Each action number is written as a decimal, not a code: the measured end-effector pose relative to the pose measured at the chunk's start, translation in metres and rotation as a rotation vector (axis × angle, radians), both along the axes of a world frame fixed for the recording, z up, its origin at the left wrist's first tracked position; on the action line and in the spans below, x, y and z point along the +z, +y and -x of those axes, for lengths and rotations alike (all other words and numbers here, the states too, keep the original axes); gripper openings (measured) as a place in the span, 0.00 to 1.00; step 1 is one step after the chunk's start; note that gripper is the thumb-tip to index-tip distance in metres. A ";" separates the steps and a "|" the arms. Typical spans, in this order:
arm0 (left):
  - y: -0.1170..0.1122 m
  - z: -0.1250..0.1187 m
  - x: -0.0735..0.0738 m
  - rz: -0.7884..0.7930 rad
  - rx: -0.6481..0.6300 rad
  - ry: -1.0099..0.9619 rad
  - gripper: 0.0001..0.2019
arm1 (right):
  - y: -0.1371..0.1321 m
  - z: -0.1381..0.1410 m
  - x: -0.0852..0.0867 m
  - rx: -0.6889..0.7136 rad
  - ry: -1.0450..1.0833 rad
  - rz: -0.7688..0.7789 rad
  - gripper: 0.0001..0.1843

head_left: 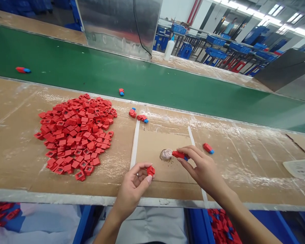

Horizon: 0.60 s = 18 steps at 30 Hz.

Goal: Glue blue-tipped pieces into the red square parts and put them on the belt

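My left hand (136, 181) is closed around a small red plastic block (150, 170), pinched between thumb and fingers over the front of the cardboard sheet. Between the thumb and fingers of my right hand (200, 166) is a red and blue plastic piece (178, 154). Its red end points left, touching or right beside a small whitish blob of paste (167, 154) on the cardboard (152, 142). Part of the blue end is hidden by my fingers. To the right of that hand lies another red and blue piece (208, 148).
A big pile of red blocks (76, 132) covers the left of the table. Two red and blue pieces (142, 118) lie near the back edge. Beyond runs a green conveyor belt (91, 71) carrying two more. A white bottle (169, 48) stands behind it; blue bins (199, 225) sit below.
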State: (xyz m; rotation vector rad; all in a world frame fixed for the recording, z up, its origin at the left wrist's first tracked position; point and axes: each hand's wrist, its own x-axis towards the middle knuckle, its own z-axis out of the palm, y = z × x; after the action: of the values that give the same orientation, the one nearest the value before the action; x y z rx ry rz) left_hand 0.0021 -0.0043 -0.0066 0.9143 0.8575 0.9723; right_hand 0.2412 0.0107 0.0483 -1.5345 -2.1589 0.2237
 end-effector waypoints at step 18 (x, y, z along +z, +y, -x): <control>-0.002 0.000 -0.003 0.002 -0.021 -0.058 0.12 | 0.000 0.004 -0.006 -0.002 -0.026 -0.032 0.09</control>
State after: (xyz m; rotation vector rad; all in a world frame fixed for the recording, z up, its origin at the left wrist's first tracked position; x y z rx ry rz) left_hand 0.0020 -0.0058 -0.0093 0.8881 0.7985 0.9755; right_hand 0.2371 0.0107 0.0421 -1.5298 -2.1707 0.1689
